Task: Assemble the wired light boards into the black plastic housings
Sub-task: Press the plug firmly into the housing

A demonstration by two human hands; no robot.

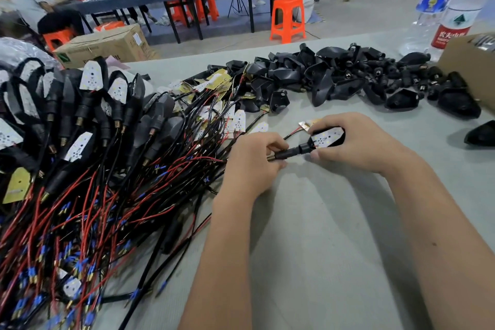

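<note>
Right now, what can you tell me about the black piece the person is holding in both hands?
The black housing is a small plastic shell with a wider head and a narrow stem that ends in a brass-looking tip. A white light board dotted with small LEDs sits in its head. It is held sideways just above the grey table. The right hand grips the head; the left hand pinches the stem.
</note>
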